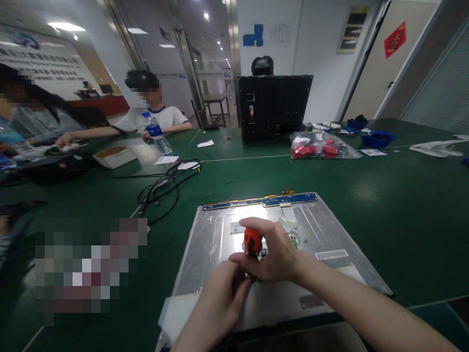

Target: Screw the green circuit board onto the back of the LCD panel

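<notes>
Tabletop: green mat (238, 171) crossed by pale seams, spanning the whole width of the view.
Left wall: pale sign (46, 56) with raised lettering, a red reception counter (98, 104) lower down beyond it.
Left seats: one long-haired person (40, 110) at the edge; to the right, another in a white shirt (164, 116) with dark trim, one arm stretched over the table.
Left clutter: open white box (115, 157), tilted water bottle (156, 129) with a blue label, loose black cables (172, 178) looped nearer.
Doorway: glass, with a lit corridor and a stool (216, 100) behind.
Left hand: (223, 293) near, above the metal panel (212, 239), fingers curled toward the thumb; cannot tell what, if anything, they pinch.
Screwdriver handle: (252, 239) orange and black, upright over the panel's middle, its lower end hidden.
Right hand: (276, 249) thumb and fingers pinching the handle.
Panel: flat on the near table, blue circuit strip (238, 202) along its far edge, barcode label (331, 254) at right.
Far middle: black monitor (274, 105), standing.
Far right: clear bag (340, 145) of red pieces, then a blue tray (379, 139).
Right wall: pale door (377, 83) with a red paper diamond (395, 40); grey slatted blinds (436, 83) beyond.
</notes>
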### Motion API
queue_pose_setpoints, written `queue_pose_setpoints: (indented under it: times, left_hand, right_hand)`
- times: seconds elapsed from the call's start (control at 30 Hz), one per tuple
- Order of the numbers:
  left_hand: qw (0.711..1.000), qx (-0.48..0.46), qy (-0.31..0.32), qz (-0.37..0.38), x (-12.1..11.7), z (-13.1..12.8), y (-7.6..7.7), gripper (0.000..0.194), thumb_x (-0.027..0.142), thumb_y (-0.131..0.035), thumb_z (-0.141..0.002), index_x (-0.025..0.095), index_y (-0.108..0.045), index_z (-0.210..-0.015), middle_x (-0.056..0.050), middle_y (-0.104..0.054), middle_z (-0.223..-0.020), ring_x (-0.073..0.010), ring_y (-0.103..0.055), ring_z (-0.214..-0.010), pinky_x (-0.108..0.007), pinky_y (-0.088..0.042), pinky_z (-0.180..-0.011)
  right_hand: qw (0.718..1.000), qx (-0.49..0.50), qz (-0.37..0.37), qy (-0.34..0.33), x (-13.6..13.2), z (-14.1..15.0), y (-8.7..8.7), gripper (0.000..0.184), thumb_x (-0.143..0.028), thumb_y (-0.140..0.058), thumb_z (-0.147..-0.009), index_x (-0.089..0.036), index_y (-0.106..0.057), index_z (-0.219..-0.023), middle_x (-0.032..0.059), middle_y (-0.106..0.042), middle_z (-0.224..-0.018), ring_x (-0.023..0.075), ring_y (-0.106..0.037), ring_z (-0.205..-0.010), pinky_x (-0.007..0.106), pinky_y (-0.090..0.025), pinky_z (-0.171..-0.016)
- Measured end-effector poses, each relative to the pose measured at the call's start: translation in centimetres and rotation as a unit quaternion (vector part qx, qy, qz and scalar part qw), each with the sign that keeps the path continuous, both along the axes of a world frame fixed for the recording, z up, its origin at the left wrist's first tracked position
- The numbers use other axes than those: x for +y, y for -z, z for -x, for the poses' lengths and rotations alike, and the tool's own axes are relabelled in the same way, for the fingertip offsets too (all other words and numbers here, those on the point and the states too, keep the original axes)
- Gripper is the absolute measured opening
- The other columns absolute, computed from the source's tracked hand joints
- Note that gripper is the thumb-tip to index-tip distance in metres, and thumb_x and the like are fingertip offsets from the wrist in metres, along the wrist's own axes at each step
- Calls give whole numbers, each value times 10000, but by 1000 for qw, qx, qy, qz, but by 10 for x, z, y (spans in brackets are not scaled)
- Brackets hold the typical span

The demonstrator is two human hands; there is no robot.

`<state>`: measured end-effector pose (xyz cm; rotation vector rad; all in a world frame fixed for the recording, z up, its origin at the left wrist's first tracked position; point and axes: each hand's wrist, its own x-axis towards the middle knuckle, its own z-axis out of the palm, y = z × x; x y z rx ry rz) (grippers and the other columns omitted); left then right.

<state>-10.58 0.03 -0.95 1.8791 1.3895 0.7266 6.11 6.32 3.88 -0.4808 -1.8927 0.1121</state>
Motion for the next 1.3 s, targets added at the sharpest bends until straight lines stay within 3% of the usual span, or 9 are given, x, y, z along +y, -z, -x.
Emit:
queue_pose_setpoints:
  times: [0.4,0.6,0.73,0.87,1.3]
  left_hand:
    - [1000,4,-10,-7,1,-2,-1,161,234,-504,-865,170,-647,-904,-108,-744,-860,-269,-703,-755,-344,-545,-658]
    - [1000,-7,-11,-11,1,-3,-1,156,231,-512,-875,170,-654,-897,-109,-736,-870,-270,-699,-772,-336,-542,-661]
    - [999,-35,23,-35,1,-4,-8,181,192,-486,-871,183,-634,-975,-88,-724,-932,-251,-691,-834,-342,-545,-744]
    - [997,-45,45,-50,1,-4,-13,154,179,-470,-868,196,-602,-946,-57,-699,-852,-222,-658,-749,-317,-524,-698]
    - [997,-31,22,-63,1,-6,-15,106,205,-477,-858,200,-581,-877,-68,-716,-847,-222,-665,-708,-305,-511,-647]
  right_hand:
    - [999,23,-22,-21,3,2,1,481,-438,-564,-983,-195,-388,-1359,49,-696,-906,135,-645,-614,236,-508,-506]
    - [1000,6,-15,-10,2,2,2,505,-466,-588,-968,-201,-379,-1344,8,-666,-847,116,-598,-553,221,-460,-474]
    - [999,-5,-6,-49,1,-1,0,487,-346,-559,-953,-185,-362,-1369,-10,-631,-794,120,-573,-554,227,-468,-482]
    - [997,-9,-15,-71,1,-4,-3,539,-229,-484,-846,-152,-393,-1372,14,-640,-821,126,-552,-537,240,-460,-446]
    - [998,-19,-5,-61,1,-2,-2,511,-213,-519,-893,-179,-366,-1378,25,-681,-856,126,-590,-569,242,-504,-496]
